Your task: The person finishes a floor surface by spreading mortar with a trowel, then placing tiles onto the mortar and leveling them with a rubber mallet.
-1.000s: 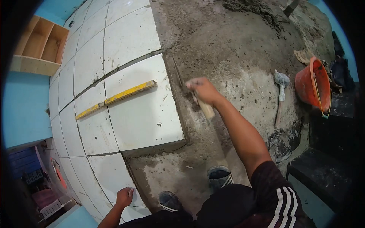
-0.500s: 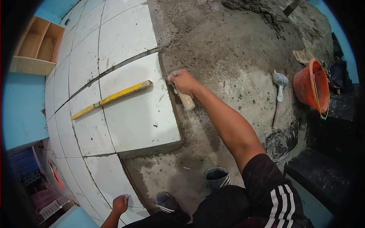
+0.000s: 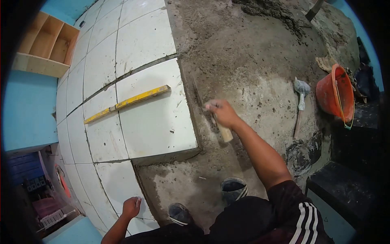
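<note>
My right hand [image 3: 222, 114] is wrapped round the wooden handle [image 3: 225, 133] of a trowel, over the mortar just right of the white tile [image 3: 156, 118]. The trowel's thin blade [image 3: 198, 90] shows edge-on and blurred beside the tile's edge. A yellow spirit level [image 3: 136, 99] lies across that tile and its neighbour. Low in the view, my left hand [image 3: 132, 207] is closed in a loose fist over a lower tile [image 3: 115, 179]; the inside of its fingers is hidden.
Wet grey mortar [image 3: 239, 49] spreads over the floor at the upper right. A mallet with a wrapped head [image 3: 301, 87] lies near an orange bucket [image 3: 335, 91]. A wooden shelf unit [image 3: 48, 40] stands at the left. My shoes [image 3: 178, 213] are on the rough floor below.
My right hand has moved right and down with the trowel, away from the tile's edge. My left hand stays low by the tiles. The view has shifted slightly.
</note>
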Tool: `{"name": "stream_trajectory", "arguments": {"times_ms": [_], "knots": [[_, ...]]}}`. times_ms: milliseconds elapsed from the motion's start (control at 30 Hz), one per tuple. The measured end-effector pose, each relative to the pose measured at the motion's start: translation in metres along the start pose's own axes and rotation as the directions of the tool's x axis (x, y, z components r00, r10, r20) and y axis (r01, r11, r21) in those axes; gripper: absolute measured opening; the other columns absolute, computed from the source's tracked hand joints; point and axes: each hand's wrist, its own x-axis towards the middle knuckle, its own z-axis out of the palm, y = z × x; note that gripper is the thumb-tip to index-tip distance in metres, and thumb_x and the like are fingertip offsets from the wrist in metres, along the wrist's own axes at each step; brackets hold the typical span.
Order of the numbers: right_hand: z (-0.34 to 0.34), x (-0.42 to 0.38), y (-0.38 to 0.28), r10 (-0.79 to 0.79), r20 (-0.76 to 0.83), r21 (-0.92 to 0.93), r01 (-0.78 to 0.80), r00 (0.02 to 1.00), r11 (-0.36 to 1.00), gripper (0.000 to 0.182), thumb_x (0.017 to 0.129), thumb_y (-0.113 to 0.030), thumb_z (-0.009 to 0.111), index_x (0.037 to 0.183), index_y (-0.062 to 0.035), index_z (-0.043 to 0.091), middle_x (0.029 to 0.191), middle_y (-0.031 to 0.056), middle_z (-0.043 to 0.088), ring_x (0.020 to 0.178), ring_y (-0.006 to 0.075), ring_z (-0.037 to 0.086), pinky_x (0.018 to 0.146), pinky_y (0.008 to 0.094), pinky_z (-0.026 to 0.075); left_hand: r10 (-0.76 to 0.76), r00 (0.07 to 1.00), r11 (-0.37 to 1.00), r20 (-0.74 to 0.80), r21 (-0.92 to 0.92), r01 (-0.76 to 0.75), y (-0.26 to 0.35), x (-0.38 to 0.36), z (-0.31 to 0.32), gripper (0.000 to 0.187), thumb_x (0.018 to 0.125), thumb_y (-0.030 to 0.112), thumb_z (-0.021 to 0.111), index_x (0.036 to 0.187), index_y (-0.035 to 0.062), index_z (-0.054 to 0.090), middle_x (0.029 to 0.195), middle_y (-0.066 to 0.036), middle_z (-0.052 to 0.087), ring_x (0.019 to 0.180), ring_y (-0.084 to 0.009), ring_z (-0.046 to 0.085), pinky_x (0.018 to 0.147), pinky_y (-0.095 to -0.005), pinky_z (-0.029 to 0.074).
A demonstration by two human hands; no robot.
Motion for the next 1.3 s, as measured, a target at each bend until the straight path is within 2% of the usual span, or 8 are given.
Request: {"name": "stream_trajectory", "arguments": {"times_ms": [100, 200, 333, 733, 833, 933, 1033, 1300], "knots": [[0.012, -0.015, 0.013, 0.034, 0.066, -0.099, -0.027, 0.997, 0.995, 0.028, 0.104, -0.018, 0.063, 0.114, 0.0066, 0.071, 0.077, 0.0074, 0.064, 0.055, 0.0167, 0.063, 0.054, 0.0342, 0.051, 0.052, 0.997, 0.997, 0.064, 0.057, -0.055, -0.009, -0.002, 0.003, 0.036, 0.103, 0.028, 0.058, 0.081, 0.0011, 0.064, 0.079, -0.025, 0.063, 0.080, -0.0483, 0.063, 0.071, -0.0550, 0.048], [0.034, -0.016, 0.008, 0.022, 0.007, -0.117, -0.021, 1.000, 0.993, 0.026, 0.105, -0.019, 0.063, 0.106, 0.0048, 0.072, 0.075, 0.0060, 0.063, 0.058, 0.0147, 0.061, 0.055, 0.0337, 0.050, 0.001, 0.999, 0.998, 0.046, 0.066, -0.004, -0.018, -0.006, 0.002, 0.032, 0.102, 0.026, 0.059, 0.082, 0.0023, 0.063, 0.080, -0.022, 0.063, 0.080, -0.0463, 0.063, 0.072, -0.0539, 0.049], [0.047, -0.008, 0.011, 0.003, 0.045, -0.049, 0.000, 0.999, 0.999, 0.026, 0.106, -0.018, 0.062, 0.097, 0.0047, 0.070, 0.072, 0.0052, 0.060, 0.056, 0.0154, 0.060, 0.053, 0.0347, 0.048, -0.031, 0.999, 0.997, 0.024, 0.078, 0.029, -0.028, -0.017, 0.003, 0.032, 0.102, 0.026, 0.059, 0.081, 0.0022, 0.063, 0.080, -0.022, 0.063, 0.079, -0.0464, 0.063, 0.071, -0.0545, 0.048], [0.045, -0.007, 0.013, -0.021, 0.078, 0.016, 0.020, 0.997, 1.000, 0.023, 0.103, -0.018, 0.063, 0.097, 0.0034, 0.071, 0.075, 0.0065, 0.062, 0.056, 0.0174, 0.060, 0.053, 0.0363, 0.052, -0.017, 0.999, 0.996, 0.046, 0.092, 0.013, -0.031, -0.033, 0.002, 0.035, 0.103, 0.028, 0.058, 0.080, 0.0013, 0.065, 0.080, -0.024, 0.064, 0.080, -0.0478, 0.063, 0.072, -0.0552, 0.049], [0.030, -0.030, 0.008, 0.071, 0.138, 0.049, -0.079, 0.988, 0.996, 0.023, 0.103, -0.018, 0.064, 0.095, 0.0027, 0.070, 0.072, 0.0058, 0.061, 0.056, 0.0170, 0.061, 0.053, 0.0361, 0.052, 0.018, 1.000, 0.993, 0.006, 0.116, -0.019, -0.029, -0.018, 0.002, 0.034, 0.102, 0.027, 0.059, 0.080, 0.0017, 0.063, 0.079, -0.023, 0.063, 0.078, -0.0467, 0.063, 0.071, -0.0543, 0.048], [0.014, -0.059, 0.013, -0.061, 0.003, -0.079, 0.061, 0.998, 0.995, 0.025, 0.104, -0.019, 0.064, 0.093, 0.0027, 0.069, 0.070, 0.0052, 0.060, 0.055, 0.0161, 0.060, 0.053, 0.0354, 0.050, 0.002, 1.000, 0.997, -0.008, 0.082, -0.002, -0.023, -0.013, 0.002, 0.034, 0.103, 0.027, 0.059, 0.081, 0.0015, 0.063, 0.079, -0.023, 0.063, 0.078, -0.0470, 0.062, 0.072, -0.0544, 0.048], [0.017, -0.076, 0.030, 0.069, 0.008, -0.079, -0.069, 0.998, 0.995, 0.026, 0.104, -0.020, 0.064, 0.093, 0.0030, 0.068, 0.069, 0.0054, 0.060, 0.053, 0.0162, 0.060, 0.053, 0.0350, 0.049, 0.013, 1.000, 0.999, -0.013, 0.032, -0.013, -0.018, -0.013, 0.006, 0.033, 0.103, 0.027, 0.059, 0.081, 0.0015, 0.063, 0.079, -0.023, 0.063, 0.078, -0.0472, 0.062, 0.071, -0.0546, 0.048], [0.054, -0.071, 0.046, 0.041, 0.092, -0.109, -0.031, 0.995, 0.994, 0.026, 0.105, -0.018, 0.061, 0.098, 0.0049, 0.070, 0.068, 0.0068, 0.062, 0.053, 0.0159, 0.060, 0.054, 0.0360, 0.050, -0.004, 1.000, 0.999, 0.002, 0.053, 0.004, -0.025, -0.013, 0.003, 0.033, 0.102, 0.026, 0.059, 0.080, 0.0018, 0.063, 0.079, -0.023, 0.063, 0.078, -0.0471, 0.062, 0.071, -0.0548, 0.048]]}}
